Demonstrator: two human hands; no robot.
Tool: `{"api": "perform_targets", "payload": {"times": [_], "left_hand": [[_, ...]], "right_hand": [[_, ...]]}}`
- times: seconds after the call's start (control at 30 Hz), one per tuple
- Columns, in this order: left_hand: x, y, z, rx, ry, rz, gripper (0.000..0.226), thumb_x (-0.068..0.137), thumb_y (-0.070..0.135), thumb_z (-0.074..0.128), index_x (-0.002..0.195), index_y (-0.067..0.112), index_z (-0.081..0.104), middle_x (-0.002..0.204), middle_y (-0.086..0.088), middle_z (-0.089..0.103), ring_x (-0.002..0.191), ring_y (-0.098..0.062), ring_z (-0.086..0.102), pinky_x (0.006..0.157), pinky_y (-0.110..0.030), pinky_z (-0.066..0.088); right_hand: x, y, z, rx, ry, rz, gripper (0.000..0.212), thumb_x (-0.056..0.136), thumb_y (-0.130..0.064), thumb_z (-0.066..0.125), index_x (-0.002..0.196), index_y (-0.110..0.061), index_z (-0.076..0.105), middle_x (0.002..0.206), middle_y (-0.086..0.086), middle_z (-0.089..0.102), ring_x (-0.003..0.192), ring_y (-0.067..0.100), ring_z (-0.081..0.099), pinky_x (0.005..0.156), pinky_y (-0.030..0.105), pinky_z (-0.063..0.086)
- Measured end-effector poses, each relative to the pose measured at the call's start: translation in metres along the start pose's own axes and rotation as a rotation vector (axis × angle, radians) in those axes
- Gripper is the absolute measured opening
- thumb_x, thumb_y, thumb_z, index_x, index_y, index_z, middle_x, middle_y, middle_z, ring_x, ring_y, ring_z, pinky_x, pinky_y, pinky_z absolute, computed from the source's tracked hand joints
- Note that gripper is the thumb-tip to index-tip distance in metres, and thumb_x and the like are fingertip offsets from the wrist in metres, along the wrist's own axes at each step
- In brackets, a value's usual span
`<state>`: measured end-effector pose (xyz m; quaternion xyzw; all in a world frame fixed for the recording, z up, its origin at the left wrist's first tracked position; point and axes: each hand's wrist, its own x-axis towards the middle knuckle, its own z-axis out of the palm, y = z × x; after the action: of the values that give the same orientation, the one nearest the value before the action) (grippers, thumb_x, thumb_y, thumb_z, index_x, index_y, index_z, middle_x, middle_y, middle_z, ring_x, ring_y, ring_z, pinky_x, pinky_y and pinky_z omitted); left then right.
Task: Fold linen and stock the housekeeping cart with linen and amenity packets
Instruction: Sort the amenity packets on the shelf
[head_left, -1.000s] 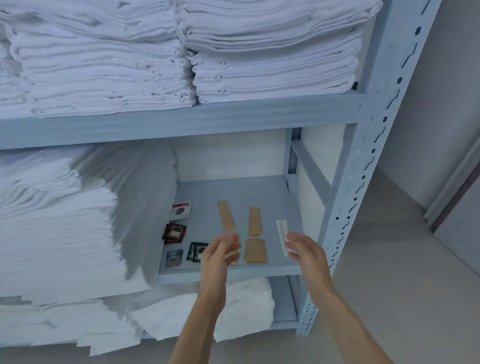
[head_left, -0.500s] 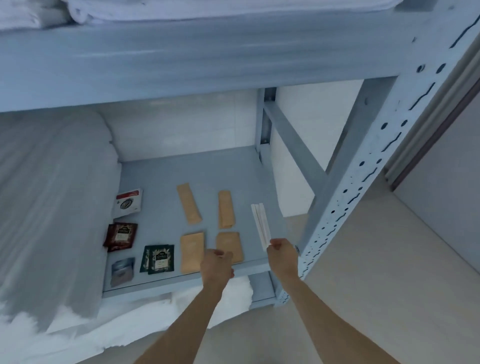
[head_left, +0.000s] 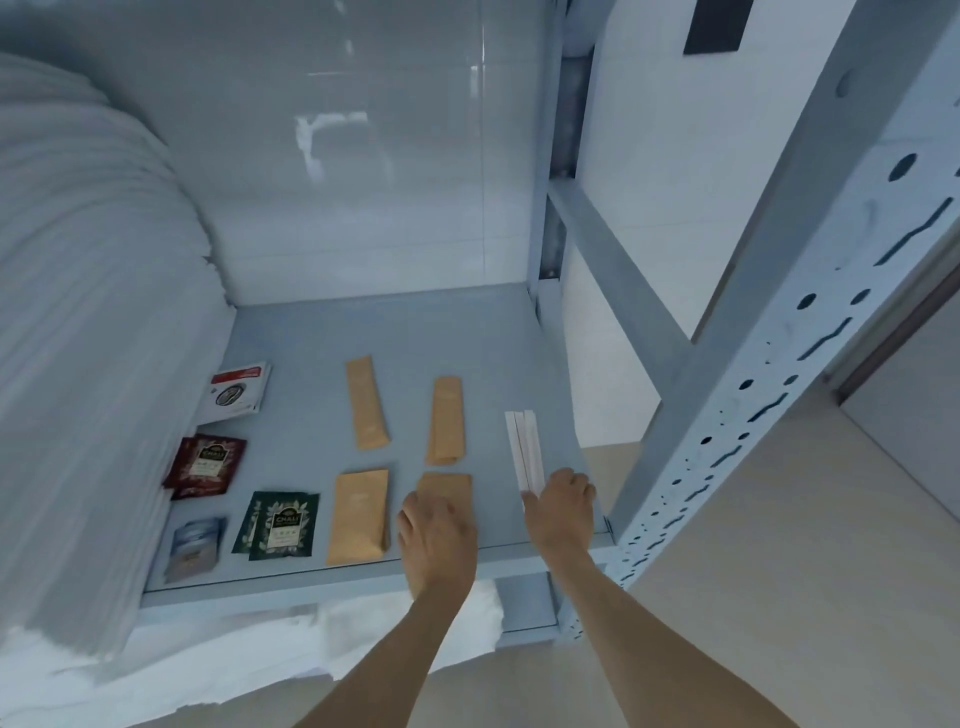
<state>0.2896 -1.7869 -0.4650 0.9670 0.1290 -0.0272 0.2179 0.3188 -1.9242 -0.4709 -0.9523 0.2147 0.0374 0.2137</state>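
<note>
Several amenity packets lay spread over the grey shelf (head_left: 322, 343): four tan paper packets, two dark green tea sachets (head_left: 278, 525), dark red sachets (head_left: 205, 465), a white and red packet (head_left: 236, 392), a small bluish sachet (head_left: 195, 543) and two white paper sticks (head_left: 524, 449). The left hand (head_left: 439, 535) rested palm down on the near right tan packet (head_left: 447, 483), fingers together and curled forward; whether they had closed on it could not be told. The right hand (head_left: 561, 506) touched the near end of the white sticks, its fingertips hidden, so its hold could not be told either. A tall stack of folded white linen (head_left: 78, 364) filled the left of the shelf, and more linen (head_left: 260, 654) lay on the level below. No cart was in view. By my judgement the folding looked largely done, while the stocking had hardly begun: every packet sat on the shelf, and carrying packets and linen to the cart remained.
</note>
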Motion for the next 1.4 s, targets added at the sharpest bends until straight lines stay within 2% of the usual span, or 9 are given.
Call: {"api": "perform_targets", "payload": {"times": [0.23,0.6,0.67,0.77,0.93,1.0,1.1,1.33,1.4], "left_hand": [[0.007,0.000,0.006,-0.006,-0.025,-0.090,0.029,0.094,0.022,0.053,0.120,0.010,0.055,0.138,-0.015,0.037,0.124,-0.032,0.040,0.104,-0.034,0.036],[0.018,-0.006,0.014,-0.075,-0.055,-0.302,0.073,0.085,0.010,0.064,0.147,0.007,0.026,0.143,-0.016,0.040,0.133,-0.034,0.036,0.112,-0.041,0.027],[0.019,-0.008,0.011,-0.139,-0.118,-0.365,0.067,0.084,0.010,0.062,0.143,0.005,0.033,0.142,-0.017,0.041,0.133,-0.035,0.036,0.113,-0.041,0.026],[0.019,-0.011,0.006,-0.287,-0.167,-0.331,0.048,0.083,0.004,0.057,0.129,0.001,0.046,0.131,-0.017,0.049,0.121,-0.034,0.048,0.104,-0.042,0.042],[0.014,-0.015,-0.013,-0.498,-0.086,-0.290,0.031,0.083,-0.002,0.051,0.113,0.001,0.049,0.117,-0.013,0.050,0.098,-0.030,0.050,0.086,-0.044,0.050],[0.006,-0.019,-0.024,-0.598,-0.098,-0.298,0.020,0.083,-0.004,0.049,0.099,0.008,0.050,0.107,-0.016,0.056,0.088,-0.030,0.055,0.071,-0.043,0.054],[-0.001,-0.022,-0.041,-0.688,-0.125,-0.324,0.026,0.084,-0.006,0.047,0.083,0.019,0.042,0.091,-0.013,0.056,0.067,-0.020,0.050,0.049,-0.031,0.042],[-0.006,-0.021,-0.092,-0.865,-0.279,-0.355,0.021,0.081,-0.003,0.053,0.097,0.010,0.050,0.081,-0.004,0.051,0.063,-0.016,0.044,0.047,-0.023,0.034],[-0.011,-0.021,-0.106,-0.934,-0.322,-0.358,0.021,0.082,-0.005,0.056,0.097,0.010,0.053,0.085,-0.008,0.056,0.069,-0.019,0.049,0.055,-0.026,0.039]], "right_hand": [[0.010,0.007,0.005,0.008,0.011,-0.058,0.051,0.096,-0.040,0.058,0.127,-0.002,0.043,0.127,0.013,0.049,0.120,0.026,0.047,0.099,0.030,0.039],[0.010,0.007,0.018,0.040,-0.096,-0.017,0.026,0.099,-0.014,0.056,0.121,-0.003,0.048,0.125,0.013,0.054,0.114,0.024,0.057,0.092,0.027,0.046],[0.009,0.005,0.018,0.025,-0.111,-0.012,0.025,0.100,-0.013,0.053,0.122,-0.002,0.049,0.126,0.014,0.056,0.115,0.024,0.058,0.093,0.026,0.046],[0.004,0.005,0.016,-0.012,-0.159,0.000,0.024,0.099,-0.012,0.051,0.120,-0.002,0.054,0.124,0.015,0.057,0.114,0.026,0.058,0.092,0.028,0.048],[-0.011,0.005,0.013,-0.038,-0.154,0.023,0.028,0.096,-0.013,0.049,0.121,-0.001,0.055,0.123,0.016,0.055,0.113,0.027,0.055,0.093,0.029,0.048],[-0.018,0.007,0.008,-0.028,-0.141,0.030,0.028,0.097,-0.011,0.048,0.123,-0.001,0.053,0.125,0.015,0.055,0.116,0.026,0.053,0.096,0.027,0.045],[-0.024,0.008,-0.003,0.000,-0.162,0.053,0.022,0.100,-0.010,0.049,0.120,-0.001,0.050,0.120,0.014,0.059,0.112,0.026,0.056,0.094,0.030,0.049],[-0.042,0.004,-0.027,0.211,-0.174,0.135,0.018,0.099,-0.001,0.042,0.116,-0.004,0.040,0.092,0.010,0.055,0.073,0.022,0.055,0.060,0.033,0.047],[-0.050,0.001,-0.035,0.326,-0.228,0.149,0.017,0.100,0.000,0.041,0.116,-0.003,0.043,0.087,0.010,0.056,0.073,0.024,0.057,0.061,0.036,0.052]]}}
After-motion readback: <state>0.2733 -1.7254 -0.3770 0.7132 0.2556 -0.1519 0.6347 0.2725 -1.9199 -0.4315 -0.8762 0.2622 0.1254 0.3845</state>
